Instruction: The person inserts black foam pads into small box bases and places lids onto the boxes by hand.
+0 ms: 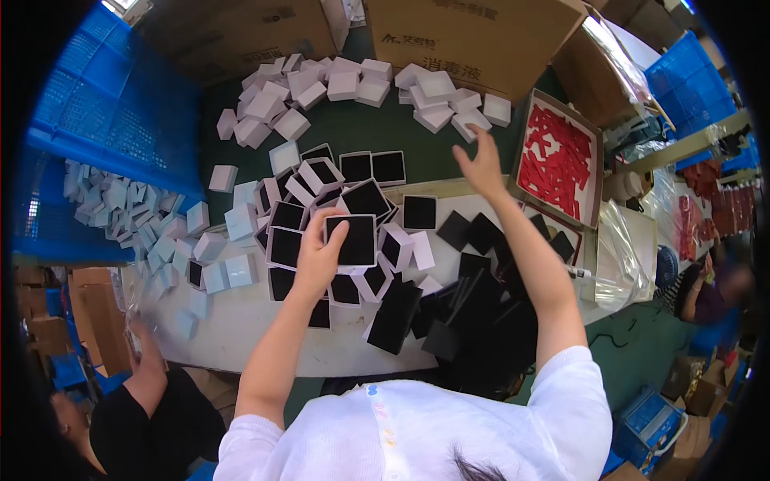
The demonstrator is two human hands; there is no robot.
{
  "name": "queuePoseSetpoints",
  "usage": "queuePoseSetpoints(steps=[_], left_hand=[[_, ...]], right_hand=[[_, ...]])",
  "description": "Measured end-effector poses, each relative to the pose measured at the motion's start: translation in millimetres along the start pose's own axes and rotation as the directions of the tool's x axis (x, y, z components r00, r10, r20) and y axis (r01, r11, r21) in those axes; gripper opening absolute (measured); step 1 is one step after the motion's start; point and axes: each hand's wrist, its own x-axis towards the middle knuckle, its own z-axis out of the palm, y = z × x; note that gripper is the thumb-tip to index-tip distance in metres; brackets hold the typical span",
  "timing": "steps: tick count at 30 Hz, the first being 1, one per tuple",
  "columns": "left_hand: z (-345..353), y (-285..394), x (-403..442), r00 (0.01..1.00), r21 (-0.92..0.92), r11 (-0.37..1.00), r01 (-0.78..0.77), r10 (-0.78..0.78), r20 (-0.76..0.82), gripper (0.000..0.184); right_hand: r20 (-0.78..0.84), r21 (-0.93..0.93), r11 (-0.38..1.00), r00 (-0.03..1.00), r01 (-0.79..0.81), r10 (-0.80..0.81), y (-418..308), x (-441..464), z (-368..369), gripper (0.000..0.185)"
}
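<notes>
My left hand (318, 255) is closed around a small white box with a black insert (358, 243), thumb on its face. Many similar white boxes with black inserts (371, 167) lie in a loose heap around and beneath it. My right hand (484, 166) is stretched out to the far side of the table, thumb and fingers apart. Its fingertips are at a closed-looking white box (472, 123), part of a small cluster; whether they touch it I cannot tell. Black flat pads (395, 317) are scattered near my right forearm.
A tray of red pieces (553, 152) stands at the right. Large cardboard boxes (473, 36) line the back, with more white boxes (289, 88) before them. A blue crate (120, 104) spills white boxes (144, 208) at left. A co-worker's arm (148, 365) is at lower left.
</notes>
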Motion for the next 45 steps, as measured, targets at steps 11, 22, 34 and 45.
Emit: queuePoseSetpoints(steps=[11,22,34,45], left_hand=[[-103.1,-15.0,-41.4,0.925,0.716,0.698,0.006,0.268,-0.27,0.063],[-33.4,0.3,53.8,0.818,0.675,0.64,-0.366,0.568,-0.095,0.025],[106.9,-62.8,244.8,0.987,0.908,0.418,-0.026,0.155,-0.043,0.02],[89.8,-29.8,192.7,0.921,0.5,0.783,-0.369,0.378,0.088,0.032]], right_hand=[[0.272,-0.123,0.963,0.925,-0.239,0.265,166.5,133.3,58.0,0.051],[0.626,-0.278,0.943,0.779,0.184,0.033,-14.8,5.7,5.6,0.052],[0.558,-0.514,0.856,0.74,-0.046,0.375,-44.7,-83.1,-19.9,0.052],[0.079,0.535,0.75,0.907,-0.388,0.413,-55.2,-24.5,-24.0,0.019]])
